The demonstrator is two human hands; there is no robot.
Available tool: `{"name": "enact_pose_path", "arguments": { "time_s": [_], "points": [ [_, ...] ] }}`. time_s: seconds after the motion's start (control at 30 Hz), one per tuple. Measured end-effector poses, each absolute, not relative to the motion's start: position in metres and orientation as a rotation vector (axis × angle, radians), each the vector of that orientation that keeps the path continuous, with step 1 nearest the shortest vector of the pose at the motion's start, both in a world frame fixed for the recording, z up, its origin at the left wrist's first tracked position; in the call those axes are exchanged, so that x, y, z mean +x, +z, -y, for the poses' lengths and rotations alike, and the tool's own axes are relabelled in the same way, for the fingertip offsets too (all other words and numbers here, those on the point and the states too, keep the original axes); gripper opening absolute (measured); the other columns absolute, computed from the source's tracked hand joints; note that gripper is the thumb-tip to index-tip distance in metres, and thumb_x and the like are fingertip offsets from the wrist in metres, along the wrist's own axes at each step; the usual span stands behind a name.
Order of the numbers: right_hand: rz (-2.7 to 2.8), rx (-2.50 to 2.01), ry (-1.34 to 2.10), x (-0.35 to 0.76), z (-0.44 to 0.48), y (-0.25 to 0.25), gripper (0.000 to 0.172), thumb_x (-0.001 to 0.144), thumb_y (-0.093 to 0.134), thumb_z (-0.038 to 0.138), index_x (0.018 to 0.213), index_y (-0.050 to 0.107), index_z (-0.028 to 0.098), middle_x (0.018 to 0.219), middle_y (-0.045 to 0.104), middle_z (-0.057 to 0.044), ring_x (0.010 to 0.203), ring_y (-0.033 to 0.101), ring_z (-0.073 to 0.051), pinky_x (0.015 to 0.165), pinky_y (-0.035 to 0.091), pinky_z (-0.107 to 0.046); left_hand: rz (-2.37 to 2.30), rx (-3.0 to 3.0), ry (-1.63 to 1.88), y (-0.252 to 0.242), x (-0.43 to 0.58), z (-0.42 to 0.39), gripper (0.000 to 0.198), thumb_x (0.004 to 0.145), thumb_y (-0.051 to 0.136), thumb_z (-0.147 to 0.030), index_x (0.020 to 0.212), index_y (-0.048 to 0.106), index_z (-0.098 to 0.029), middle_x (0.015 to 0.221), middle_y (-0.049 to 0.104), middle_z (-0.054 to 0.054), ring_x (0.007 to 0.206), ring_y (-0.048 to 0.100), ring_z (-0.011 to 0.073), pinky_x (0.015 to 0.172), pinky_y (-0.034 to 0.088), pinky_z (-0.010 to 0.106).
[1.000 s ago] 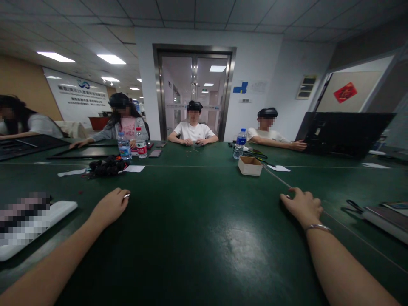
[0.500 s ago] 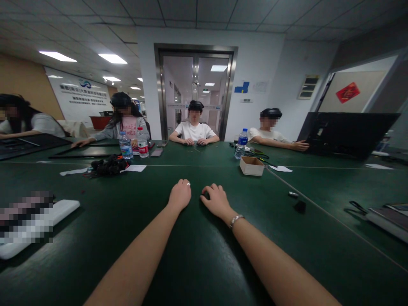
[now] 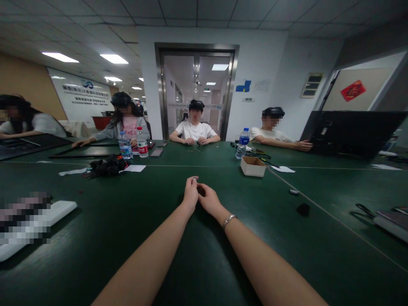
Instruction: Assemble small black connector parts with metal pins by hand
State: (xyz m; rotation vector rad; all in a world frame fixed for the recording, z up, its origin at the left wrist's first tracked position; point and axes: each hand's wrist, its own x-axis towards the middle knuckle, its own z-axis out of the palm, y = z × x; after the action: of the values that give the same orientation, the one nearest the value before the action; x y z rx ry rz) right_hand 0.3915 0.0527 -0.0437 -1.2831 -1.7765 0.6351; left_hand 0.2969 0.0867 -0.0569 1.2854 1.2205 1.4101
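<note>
My left hand (image 3: 191,196) is closed, its fingers curled above the green tabletop (image 3: 197,259) with a small light spot at the fingertips. Beside it, my right hand (image 3: 210,199) wears a silver bracelet (image 3: 229,221) at the wrist. Its fingers bend inward, and its fingertips meet the left hand. A dark patch shows in the gap between the hands; whether it is a small object or shadow I cannot tell. The fingertips are partly hidden.
An open box (image 3: 253,166) and a water bottle (image 3: 242,144) stand ahead to the right. Black cables (image 3: 110,165) and two bottles lie ahead left. A white device (image 3: 60,212) is at the left, a small black object (image 3: 302,209) at the right. Several people sit around the table.
My hands have come together: the left moved right and turned more upright, the right moved slightly left. Their fingers now meet, where before there was a gap.
</note>
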Motion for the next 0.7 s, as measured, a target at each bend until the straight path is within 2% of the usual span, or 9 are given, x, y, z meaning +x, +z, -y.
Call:
{"name": "enact_pose_path", "arguments": {
  "time_s": [0.13,0.23,0.3,0.5,0.7],
  "points": [
    [1.648,-1.293,0.616,0.396,-0.051,-0.041,0.025,0.067,0.065,0.029,0.089,0.057,0.02,0.078,0.06,0.0,0.072,0.056,-0.015,0.067,0.045,-0.028,-1.02,1.306,1.46,-0.052,0.284,-0.076,0.015,0.086,0.051,-0.028,0.099,0.054,-0.021,0.102,0.059,0.009,0.098,0.058,0.0176,0.088,0.045,0.034],
    [1.662,-1.285,0.581,0.4,-0.051,-0.038,0.02,0.067,0.065,0.031,0.08,0.054,0.02,0.071,0.057,0.003,0.067,0.053,-0.014,0.063,0.043,-0.026,-0.908,1.213,1.398,-0.05,0.269,-0.072,0.023,0.077,0.064,-0.028,0.097,0.055,-0.02,0.098,0.062,0.009,0.098,0.06,0.0185,0.089,0.045,0.035],
    [1.683,-1.283,0.572,0.402,-0.052,-0.038,0.017,0.069,0.063,0.031,0.081,0.057,0.021,0.069,0.057,0.003,0.065,0.052,-0.013,0.062,0.042,-0.026,-0.845,1.153,1.345,-0.05,0.262,-0.071,0.029,0.071,0.07,-0.028,0.094,0.056,-0.019,0.099,0.062,0.009,0.097,0.06,0.018,0.089,0.045,0.035],
    [1.732,-1.281,0.463,0.406,-0.058,-0.041,0.022,0.072,0.061,0.025,0.093,0.063,0.019,0.088,0.062,-0.003,0.076,0.054,-0.015,0.072,0.044,-0.029,-0.851,1.15,1.353,-0.049,0.255,-0.075,0.031,0.064,0.076,-0.027,0.09,0.062,-0.017,0.094,0.06,0.006,0.088,0.06,0.0152,0.084,0.048,0.033],
    [1.8,-1.311,0.38,0.408,-0.055,-0.039,0.021,0.073,0.063,0.021,0.093,0.067,0.019,0.086,0.058,-0.003,0.076,0.054,-0.015,0.073,0.045,-0.03,-0.942,1.227,1.362,-0.045,0.251,-0.074,0.032,0.063,0.075,-0.025,0.092,0.066,-0.016,0.095,0.066,0.008,0.092,0.061,0.0182,0.086,0.047,0.033]
  ]
}}
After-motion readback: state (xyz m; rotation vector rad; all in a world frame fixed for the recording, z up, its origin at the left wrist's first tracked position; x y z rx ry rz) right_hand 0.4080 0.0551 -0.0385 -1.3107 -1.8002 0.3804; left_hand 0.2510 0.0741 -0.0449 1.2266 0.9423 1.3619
